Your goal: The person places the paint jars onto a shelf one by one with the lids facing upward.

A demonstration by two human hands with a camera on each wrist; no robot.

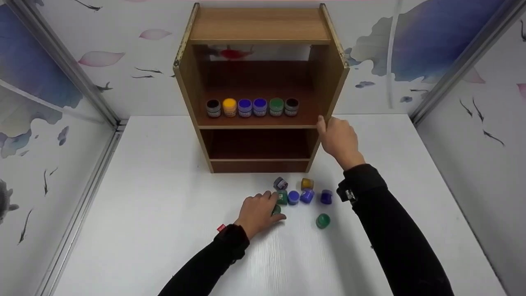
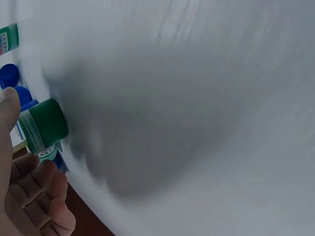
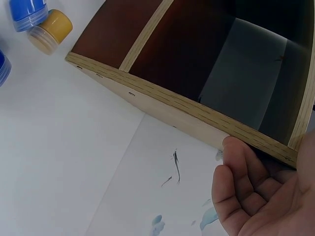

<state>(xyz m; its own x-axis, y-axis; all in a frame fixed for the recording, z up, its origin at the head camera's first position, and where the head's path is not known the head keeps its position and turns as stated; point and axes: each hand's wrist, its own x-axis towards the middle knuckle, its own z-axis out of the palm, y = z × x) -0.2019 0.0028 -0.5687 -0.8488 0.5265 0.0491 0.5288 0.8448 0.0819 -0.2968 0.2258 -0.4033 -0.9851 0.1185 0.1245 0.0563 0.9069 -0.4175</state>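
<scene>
"Green-capped jar [image 2: 49,124] — where was it, and what crowded it?"

"Between the thumb and fingers of the left hand [image 1: 258,211]. Another green jar [image 1: 282,197] lay just beyond, and then a tipped dark jar [image 1: 280,183], both between it and the wooden cabinet [image 1: 260,24]. To the right were a blue-lidded jar [image 1: 293,197], a yellow jar [image 1: 307,183] and a few more."

"Was it grasped?"

"I couldn't tell — the hand hid most of it, and the fingers bent near it without clear contact. The right hand [image 1: 340,142] gripped the cabinet's side edge; its shelf bore a row of six jars [image 1: 260,107]."

"And the setting?"

"White table [image 1: 164,185], pale walls [image 1: 144,49] printed with fish and petals."

"Which way did the jar point?"

"Its cap faced right in the left wrist view, long axis roughly crosswise there; whether it lay flat, I couldn't say."
</scene>
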